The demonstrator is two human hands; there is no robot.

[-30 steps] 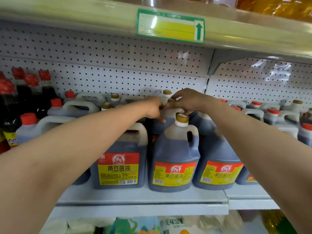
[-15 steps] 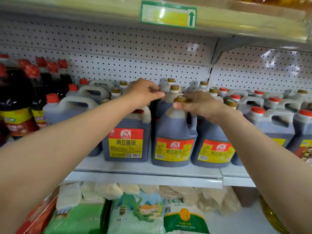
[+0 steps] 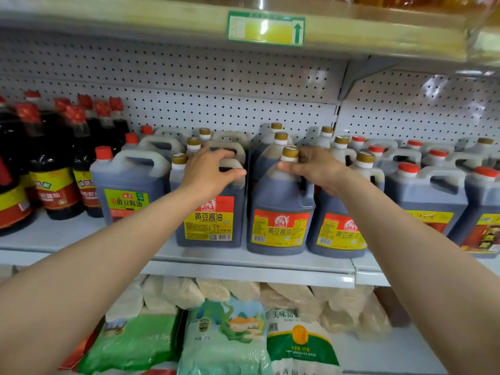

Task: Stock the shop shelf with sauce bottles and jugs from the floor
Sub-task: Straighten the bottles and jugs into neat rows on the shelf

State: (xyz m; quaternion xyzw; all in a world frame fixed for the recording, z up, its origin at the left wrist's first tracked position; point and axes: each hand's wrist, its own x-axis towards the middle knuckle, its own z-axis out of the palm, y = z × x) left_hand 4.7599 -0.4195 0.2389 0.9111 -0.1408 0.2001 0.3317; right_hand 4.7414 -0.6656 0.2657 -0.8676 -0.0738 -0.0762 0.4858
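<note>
Dark soy sauce jugs with gold caps and red-and-yellow labels stand in rows on the middle shelf (image 3: 243,262). My left hand (image 3: 208,171) rests over the top handle of the square front jug (image 3: 209,220), fingers curled over it and thumb stretched to the right. My right hand (image 3: 316,166) grips the round front jug (image 3: 281,212) at its handle, with the thumb against the neck just under the gold cap (image 3: 290,152). Both jugs stand upright on the shelf, side by side. A third matching jug (image 3: 338,228) stands to the right, partly behind my right forearm.
Tall dark bottles with red caps (image 3: 54,169) crowd the shelf's left end, next to a green-labelled jug (image 3: 127,185). Red-capped jugs (image 3: 430,190) fill the right section. Rice bags (image 3: 224,334) lie on the shelf below. The upper shelf edge with a green price tag (image 3: 266,28) hangs overhead.
Both hands came forward from a back-row jug, where they were close together, and moved apart onto the tops of the two front jugs. The view pulled back and down.
</note>
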